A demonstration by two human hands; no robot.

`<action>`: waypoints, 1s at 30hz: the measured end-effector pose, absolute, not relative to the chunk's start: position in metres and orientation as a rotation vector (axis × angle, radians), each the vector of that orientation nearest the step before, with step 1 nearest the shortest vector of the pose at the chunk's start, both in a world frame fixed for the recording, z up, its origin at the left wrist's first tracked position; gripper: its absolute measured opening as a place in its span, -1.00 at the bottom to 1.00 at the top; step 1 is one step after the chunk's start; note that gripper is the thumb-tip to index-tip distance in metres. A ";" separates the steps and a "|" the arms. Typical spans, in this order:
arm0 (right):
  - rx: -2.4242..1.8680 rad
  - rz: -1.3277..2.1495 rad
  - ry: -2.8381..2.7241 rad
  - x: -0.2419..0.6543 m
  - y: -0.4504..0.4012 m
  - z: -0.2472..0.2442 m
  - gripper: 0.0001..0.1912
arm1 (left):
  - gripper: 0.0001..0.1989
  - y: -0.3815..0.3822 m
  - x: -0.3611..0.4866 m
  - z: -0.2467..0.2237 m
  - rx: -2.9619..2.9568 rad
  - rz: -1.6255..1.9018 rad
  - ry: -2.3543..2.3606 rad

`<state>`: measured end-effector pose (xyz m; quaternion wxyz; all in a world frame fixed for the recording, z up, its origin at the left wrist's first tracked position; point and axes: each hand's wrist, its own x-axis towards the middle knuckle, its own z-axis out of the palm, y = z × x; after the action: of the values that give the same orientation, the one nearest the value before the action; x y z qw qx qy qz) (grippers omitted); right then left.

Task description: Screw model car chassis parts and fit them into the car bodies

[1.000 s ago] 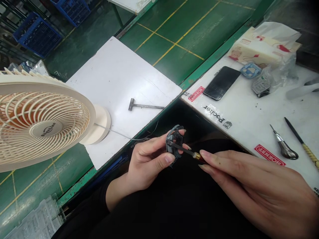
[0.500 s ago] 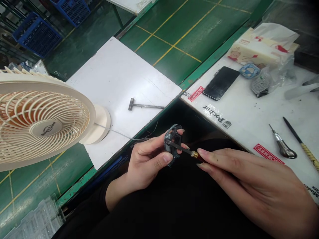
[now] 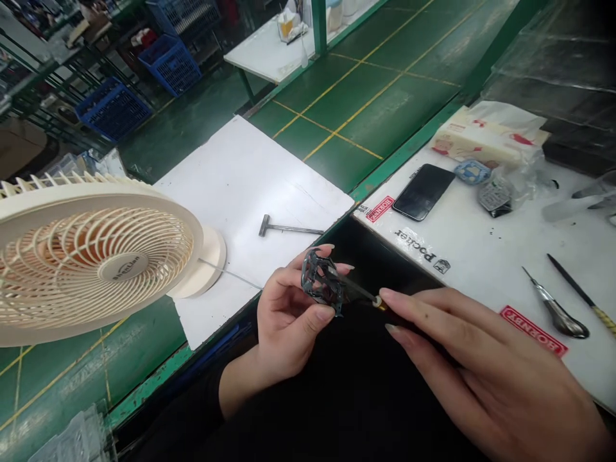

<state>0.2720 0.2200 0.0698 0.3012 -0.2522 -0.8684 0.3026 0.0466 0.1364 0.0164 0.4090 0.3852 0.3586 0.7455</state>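
Note:
My left hand (image 3: pixel 289 321) holds a dark grey openwork model part (image 3: pixel 321 282) between thumb and fingers. Its frame looks like glossy moulded plastic or metal. My right hand (image 3: pixel 481 366) pinches a small hand tool (image 3: pixel 359 290) with a dark shaft and a brass ferrule (image 3: pixel 378 301). The shaft's tip reaches the part, but that end is hidden behind the openwork. My right fingers cover most of the tool's handle.
A cream desk fan (image 3: pixel 96 263) stands on a white board (image 3: pixel 240 173) to the left, near a T-shaped metal tool (image 3: pixel 289 228). On the white-topped bench at right lie a black phone (image 3: pixel 423 192), two slim-handled tools (image 3: pixel 558 314), and a tissue box (image 3: pixel 486 141).
The view has tilted up and shows more of the room. The grey part has turned in my left hand, and the tool's shaft now lies further behind it.

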 end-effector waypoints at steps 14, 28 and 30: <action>-0.667 0.798 -2.306 0.264 0.209 0.060 -0.32 | -0.73 0.133 0.042 0.012 1.184 1.911 1.071; -0.616 0.573 -2.344 0.266 0.205 0.061 -0.21 | -0.42 0.118 0.045 0.008 1.210 1.918 1.253; -0.643 0.511 -2.357 0.267 0.204 0.062 -0.21 | -0.29 0.117 0.045 0.006 1.216 1.885 1.245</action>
<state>0.2671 0.2036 0.0618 0.3171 -0.2442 -0.8956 0.1942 0.0451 0.1168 0.0064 0.2840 0.4546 0.4653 0.7044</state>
